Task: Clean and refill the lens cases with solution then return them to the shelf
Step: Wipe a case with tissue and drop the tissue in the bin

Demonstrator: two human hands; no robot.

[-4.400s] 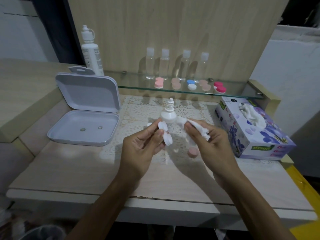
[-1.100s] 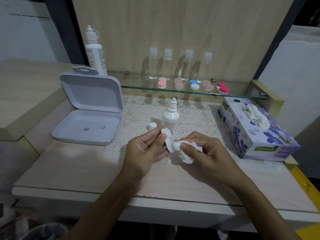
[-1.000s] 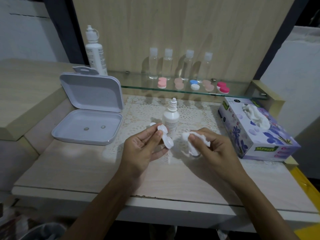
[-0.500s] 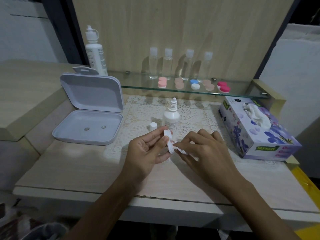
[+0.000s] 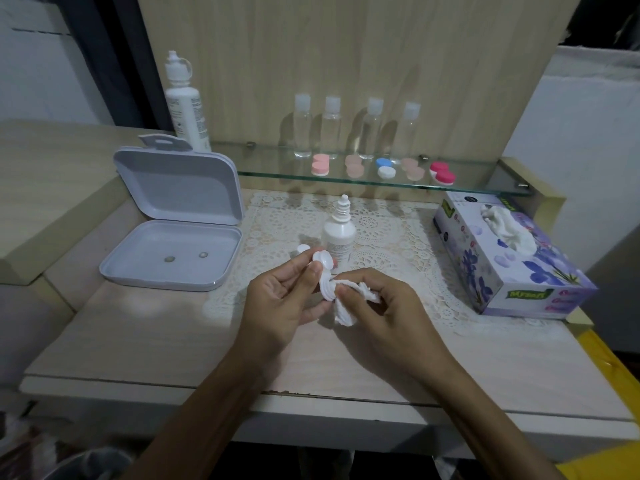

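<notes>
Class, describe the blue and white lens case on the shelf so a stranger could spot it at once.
Find the glass shelf along the wooden back wall. Five lens cases lie in a row before four clear bottles. The blue and white lens case is third from the left, the only one that is not pink or red.

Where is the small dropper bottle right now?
In the head view the dropper bottle stands upright on the lace mat, mid-table, just behind the white lens case held in the left hand, below the glass shelf.

White lens case (image 5: 325, 278) held on edge at frame centre, tissue (image 5: 346, 306) against it; five cases (image 5: 384, 169) on the shelf (image 5: 277, 174) above.
</notes>
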